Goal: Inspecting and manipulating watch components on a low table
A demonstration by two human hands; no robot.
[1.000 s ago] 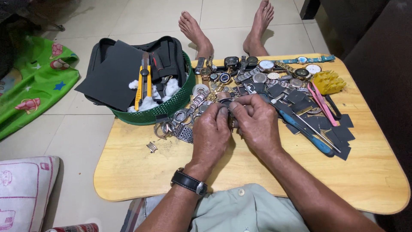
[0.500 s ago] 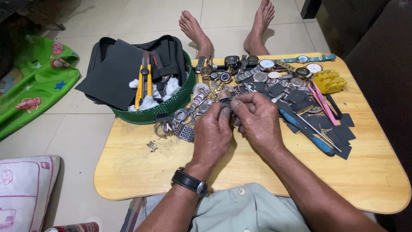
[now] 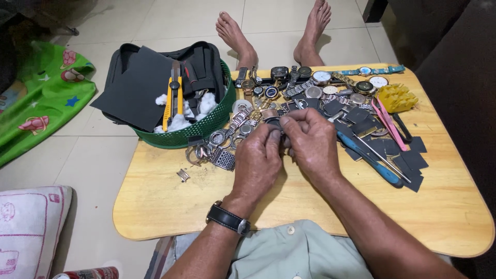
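Observation:
Both hands meet over the middle of a low wooden table (image 3: 155,201). My left hand (image 3: 257,160), with a black strapped wristwatch (image 3: 227,219) on its wrist, pinches a small dark watch part (image 3: 275,124) from the left. My right hand (image 3: 311,140) grips the same part from the right, fingers curled around it. Most of the part is hidden by the fingers. Just beyond the hands lies a heap of watches and metal bands (image 3: 310,88), with loose silver bands (image 3: 217,152) to the left.
A green basket (image 3: 204,126) at the table's back left holds black sheets, cotton and a yellow cutter (image 3: 166,103). A blue-handled tool (image 3: 369,160), pink tweezers (image 3: 385,121), a yellow holder (image 3: 399,96) and dark sheet scraps lie right. Two bare feet rest beyond the table.
The hands have stayed together on the small part, with only slight finger movement. Nothing on the table has shifted.

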